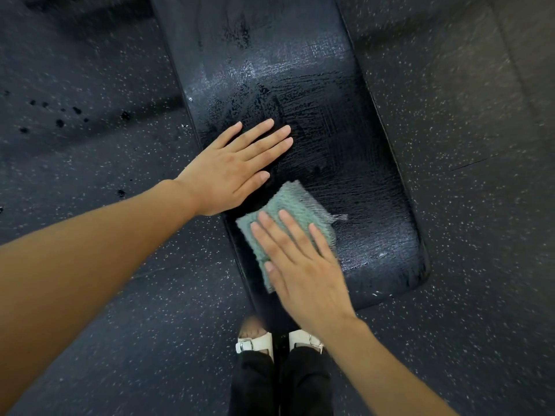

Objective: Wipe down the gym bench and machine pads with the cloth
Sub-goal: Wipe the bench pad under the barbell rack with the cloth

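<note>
A long black padded gym bench (345, 139) runs away from me, its surface streaked with wet smears. A folded green cloth (285, 202) lies on the near left part of the pad. My right hand (303, 265) presses flat on the cloth with straight fingers, covering its lower half. My left hand (231, 169) rests flat on the pad's left side just above the cloth, fingers straight and together, holding nothing.
Dark speckled rubber floor (105, 310) surrounds the bench, with dark wet drops (60, 121) on it to the left. My feet in white sandals (255, 343) stand at the bench's near end.
</note>
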`<state>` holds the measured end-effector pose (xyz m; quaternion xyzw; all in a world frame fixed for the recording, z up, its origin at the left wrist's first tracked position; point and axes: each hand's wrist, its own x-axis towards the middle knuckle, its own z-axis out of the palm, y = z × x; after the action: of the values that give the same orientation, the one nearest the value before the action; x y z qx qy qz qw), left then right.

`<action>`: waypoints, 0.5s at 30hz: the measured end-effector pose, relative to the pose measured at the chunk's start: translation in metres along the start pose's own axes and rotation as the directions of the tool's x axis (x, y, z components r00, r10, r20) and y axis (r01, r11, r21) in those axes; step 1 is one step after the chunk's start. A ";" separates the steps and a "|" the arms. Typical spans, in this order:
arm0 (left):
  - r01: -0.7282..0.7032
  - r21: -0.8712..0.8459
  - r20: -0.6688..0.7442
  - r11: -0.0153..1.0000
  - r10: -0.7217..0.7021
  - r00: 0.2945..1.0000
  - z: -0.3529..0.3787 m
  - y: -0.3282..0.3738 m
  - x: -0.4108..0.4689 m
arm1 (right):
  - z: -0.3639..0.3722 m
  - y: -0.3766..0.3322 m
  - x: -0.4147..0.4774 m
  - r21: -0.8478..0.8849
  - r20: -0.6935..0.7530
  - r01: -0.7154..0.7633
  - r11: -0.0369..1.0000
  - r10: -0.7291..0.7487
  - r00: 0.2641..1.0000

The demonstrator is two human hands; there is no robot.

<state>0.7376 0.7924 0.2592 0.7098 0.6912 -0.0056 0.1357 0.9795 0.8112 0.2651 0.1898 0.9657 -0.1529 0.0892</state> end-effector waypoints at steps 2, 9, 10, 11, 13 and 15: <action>0.003 -0.003 -0.001 1.000 -0.003 1.000 0.000 0.001 0.000 | -0.004 0.025 -0.007 -0.031 -0.020 -0.042 0.999 0.042 0.999; 0.014 0.000 -0.005 1.000 -0.014 1.000 0.001 0.003 0.000 | -0.007 0.027 -0.008 0.122 -0.126 -0.320 0.939 0.335 0.934; 0.016 0.000 -0.005 1.000 -0.016 1.000 0.001 0.003 0.000 | -0.005 0.016 -0.005 0.142 -0.137 -0.355 0.924 0.374 0.917; 0.017 0.003 -0.004 1.000 -0.017 1.000 0.001 0.002 0.000 | -0.003 0.005 -0.002 0.157 -0.137 -0.371 0.915 0.392 0.910; 0.019 0.010 -0.004 1.000 -0.019 1.000 0.001 0.003 -0.001 | 0.000 -0.011 0.001 0.162 -0.122 -0.349 0.923 0.370 0.921; 0.017 0.018 0.000 1.000 -0.017 1.000 0.000 0.003 0.000 | 0.002 -0.027 0.003 0.141 -0.097 -0.268 0.953 0.283 0.954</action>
<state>0.7407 0.7920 0.2596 0.7051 0.6971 -0.0130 0.1294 0.9666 0.7879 0.2691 0.3366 0.9217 -0.1883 0.0412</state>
